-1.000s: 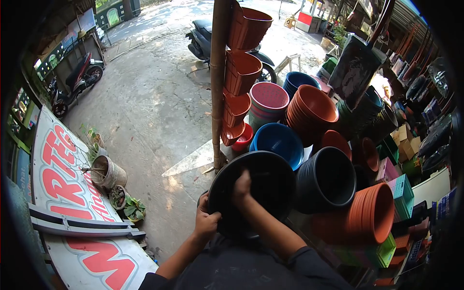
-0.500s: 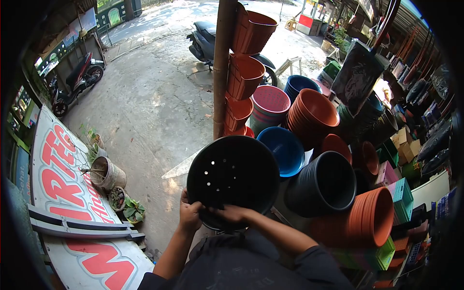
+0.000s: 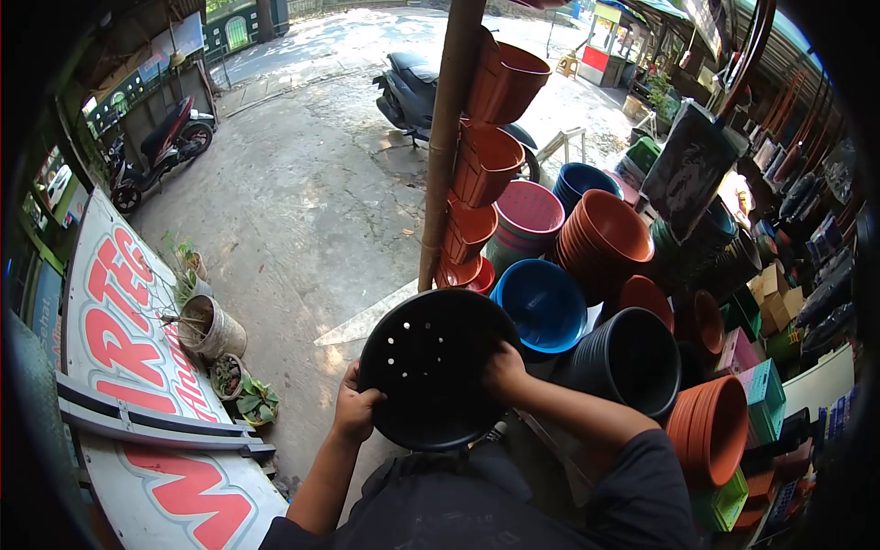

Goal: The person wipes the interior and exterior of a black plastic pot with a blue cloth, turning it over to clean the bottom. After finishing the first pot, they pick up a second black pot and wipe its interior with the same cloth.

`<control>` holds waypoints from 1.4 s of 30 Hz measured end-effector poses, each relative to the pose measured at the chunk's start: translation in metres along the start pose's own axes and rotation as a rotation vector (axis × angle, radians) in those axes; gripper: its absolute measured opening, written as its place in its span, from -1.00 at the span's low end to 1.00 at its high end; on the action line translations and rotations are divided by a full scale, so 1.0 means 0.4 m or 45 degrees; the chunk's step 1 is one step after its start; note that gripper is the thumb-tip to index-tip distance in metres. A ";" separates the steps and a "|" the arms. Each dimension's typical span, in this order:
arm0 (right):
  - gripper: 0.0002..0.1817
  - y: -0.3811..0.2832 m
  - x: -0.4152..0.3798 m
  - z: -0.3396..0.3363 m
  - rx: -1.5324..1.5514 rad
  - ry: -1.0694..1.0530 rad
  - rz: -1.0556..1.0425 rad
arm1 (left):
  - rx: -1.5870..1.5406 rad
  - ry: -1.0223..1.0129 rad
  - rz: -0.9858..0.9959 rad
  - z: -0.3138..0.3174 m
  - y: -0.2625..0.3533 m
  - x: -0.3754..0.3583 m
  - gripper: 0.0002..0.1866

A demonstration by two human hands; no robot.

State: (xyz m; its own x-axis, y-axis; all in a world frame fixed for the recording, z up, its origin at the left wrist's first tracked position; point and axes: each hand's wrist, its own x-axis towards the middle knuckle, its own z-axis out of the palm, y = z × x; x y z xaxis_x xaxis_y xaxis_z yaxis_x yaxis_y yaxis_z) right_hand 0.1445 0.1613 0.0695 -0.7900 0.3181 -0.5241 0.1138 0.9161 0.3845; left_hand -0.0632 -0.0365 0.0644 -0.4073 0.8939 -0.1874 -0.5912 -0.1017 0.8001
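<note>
A round black pot (image 3: 431,403) with several small holes in its bottom is held with its mouth toward me. My left hand (image 3: 354,403) grips its left rim, the thumb over the edge. My right hand (image 3: 504,371) is inside the pot near the right wall; its fingers are dark and blurred, so their shape and anything in them cannot be made out.
Orange pots (image 3: 477,165) hang on a bamboo pole (image 3: 449,147) ahead. Right of it stand a blue basin (image 3: 543,307), a stack of black pots (image 3: 632,362) and orange pots (image 3: 706,431). A red-lettered sign (image 3: 119,321) and potted plants (image 3: 211,330) are at left.
My right hand has moved from the pot's lower wall to its right side. The pot appears slightly lower in view, and the surroundings have shifted right and down.
</note>
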 end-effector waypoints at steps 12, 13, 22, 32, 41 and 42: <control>-0.54 -0.253 0.026 -0.228 3.719 0.756 0.578 | -0.123 0.154 0.089 0.034 -0.180 -0.009 -0.62; -0.59 -0.191 0.027 -0.255 3.914 0.957 0.557 | -0.122 0.149 0.083 0.043 -0.186 -0.012 -0.62; -0.56 -0.239 0.047 -0.105 2.975 0.547 0.207 | 0.243 0.310 0.360 0.040 -0.209 0.044 -0.62; -0.33 0.105 -0.104 0.107 0.012 0.909 0.430 | 0.181 0.130 0.176 -0.013 -0.022 0.068 -0.55; 0.12 0.016 -0.165 -0.009 0.802 0.786 0.274 | -0.284 0.407 0.043 0.014 -0.031 0.053 -0.61; 0.17 -0.059 -0.163 -0.022 0.781 0.667 0.160 | -0.290 0.419 0.050 0.014 -0.054 0.063 -0.61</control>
State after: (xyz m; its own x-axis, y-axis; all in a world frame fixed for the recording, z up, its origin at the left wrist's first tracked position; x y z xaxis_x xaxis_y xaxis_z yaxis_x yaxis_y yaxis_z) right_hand 0.1879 0.1167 0.1014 -0.9112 0.4114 -0.0231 0.4101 0.9001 -0.1472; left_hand -0.0568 -0.0092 0.0455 -0.6120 0.7034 -0.3614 -0.6949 -0.2603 0.6703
